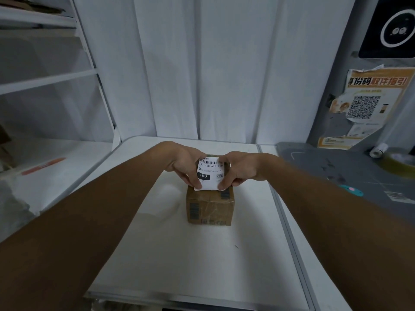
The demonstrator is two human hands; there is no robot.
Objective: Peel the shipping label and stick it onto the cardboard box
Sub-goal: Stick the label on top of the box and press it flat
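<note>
A small brown cardboard box (210, 207) wrapped in clear tape stands on the white table (179, 261). A white shipping label (210, 173) with a barcode and the number 150 is held just above the box top, its near edge at the box's front top edge. My left hand (184, 164) pinches the label's left side, thumb on its lower left corner. My right hand (238, 169) pinches the right side, thumb on the lower right corner. The far part of the box top is hidden by the label and hands.
To the right lies a grey cutting mat (350, 173) with a roll of tape (399, 163), a small white label roll (378, 150) and a teal cutter (351, 190). White shelves (45, 81) stand at the left. A white curtain hangs behind the table.
</note>
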